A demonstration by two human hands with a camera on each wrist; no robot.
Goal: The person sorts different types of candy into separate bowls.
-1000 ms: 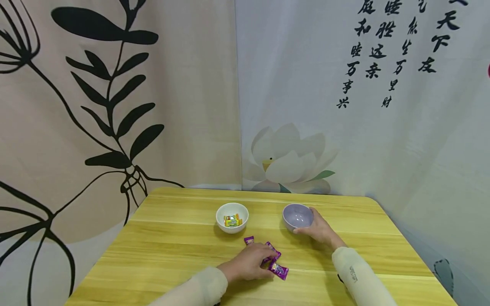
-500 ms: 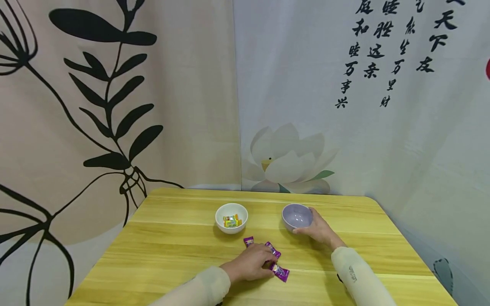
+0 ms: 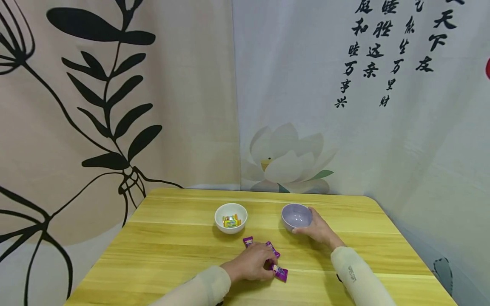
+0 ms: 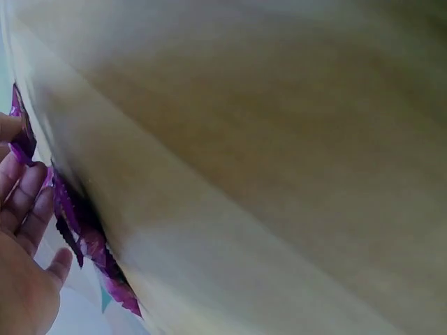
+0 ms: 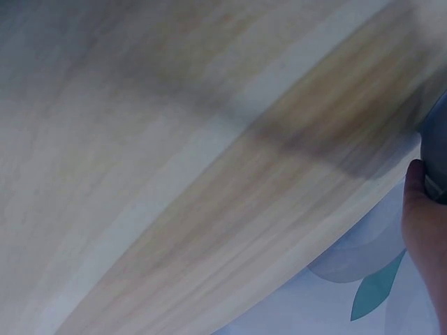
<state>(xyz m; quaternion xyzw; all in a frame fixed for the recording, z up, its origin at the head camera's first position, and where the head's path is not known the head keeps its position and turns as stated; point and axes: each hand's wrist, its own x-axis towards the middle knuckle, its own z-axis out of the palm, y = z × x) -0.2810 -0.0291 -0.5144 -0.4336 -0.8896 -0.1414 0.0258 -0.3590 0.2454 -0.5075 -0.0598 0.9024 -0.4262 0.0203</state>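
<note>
On the right, my right hand (image 3: 318, 229) grips the side of a lavender bowl (image 3: 297, 216), thumb at the near side and fingers round the far right. The bowl sits upright with nothing visible inside. My left hand (image 3: 253, 262) is low over the table among purple-wrapped candies. Its thumb and index finger pinch the end of the nearest wrapped candy (image 3: 280, 273); the left wrist view shows this candy (image 4: 25, 143) between the fingertips. Another purple candy (image 3: 273, 250) lies just beyond the fingers, and one more candy (image 3: 248, 241) peeks out behind the knuckles.
A white bowl (image 3: 231, 230) holding yellow-wrapped candies (image 3: 232, 221) stands left of the lavender bowl. All of it rests on a wood-grain table (image 3: 172, 238). Behind the far edge hangs a printed cloth backdrop (image 3: 199, 106).
My left hand has edged slightly right, and its fingers have closed in on the nearest purple candy, which has shifted a little. My right hand and the lavender bowl stay in place.
</note>
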